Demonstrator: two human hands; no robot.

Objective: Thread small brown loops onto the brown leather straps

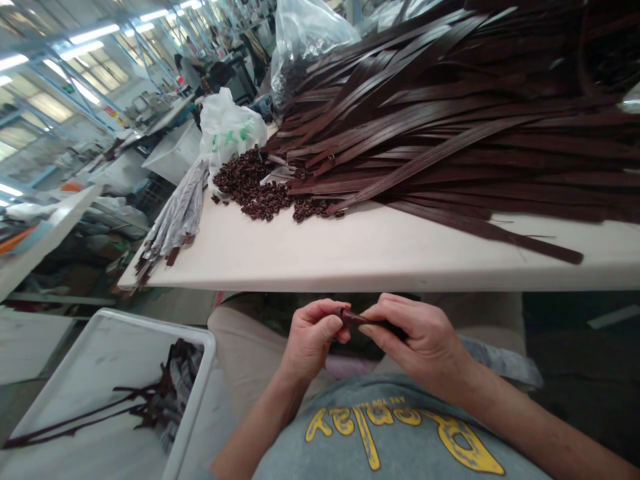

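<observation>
Over my lap, just below the table's front edge, my left hand (316, 337) pinches the end of a dark brown strap (354, 317) between thumb and fingers. My right hand (415, 333) grips the same strap a little further right. A small loop seems to sit around the strap near my left fingertips. On the white table (300, 257) lies a large pile of long dark brown straps (450, 147). Left of that pile is a heap of small brown loops (255, 187).
A white plastic bag (230, 127) and a bundle of straps in grey wrapping (175, 213) lie at the table's left end. A white bin (200, 400) with some straps stands at the lower left. Further back, a person (190, 72) is among workbenches.
</observation>
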